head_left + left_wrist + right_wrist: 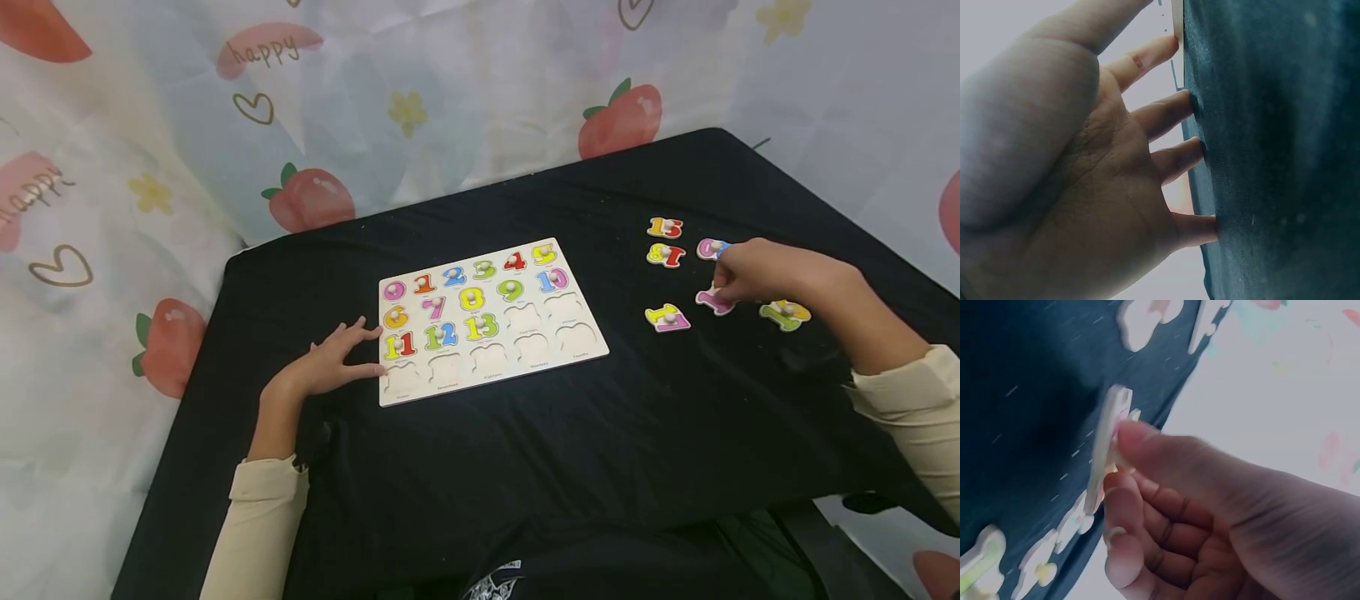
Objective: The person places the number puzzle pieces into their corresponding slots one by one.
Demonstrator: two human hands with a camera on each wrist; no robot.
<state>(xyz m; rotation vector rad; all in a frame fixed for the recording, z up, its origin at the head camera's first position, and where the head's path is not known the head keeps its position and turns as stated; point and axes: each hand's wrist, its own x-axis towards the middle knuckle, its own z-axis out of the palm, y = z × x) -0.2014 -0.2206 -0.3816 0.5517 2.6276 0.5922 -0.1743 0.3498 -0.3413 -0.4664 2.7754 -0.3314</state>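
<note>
My right hand (pixel 757 271) pinches a flat number piece (pixel 1104 450) between thumb and fingers. In the right wrist view the piece stands on edge, tilted, while the head view shows a pink 1 on its visible part (pixel 712 302). At the left edge of the wooden number puzzle board (pixel 513 368), my left hand (pixel 322 367) lies with fingers spread. Its thumb and index fingertip touch the edge; the other fingertips rest on the black cloth. Knobbed numbers 0 to 13 fill the upper recesses, and several recesses below and at the right are bare.
Around my right hand lie a 15 piece (pixel 665 227), a red and yellow piece (pixel 665 255), a pink and blue piece (pixel 709 249), a yellow and pink piece (pixel 667 317) and a green and yellow piece (pixel 785 314). A printed curtain (pixel 480 100) hangs behind the black-covered table (pixel 525 475).
</note>
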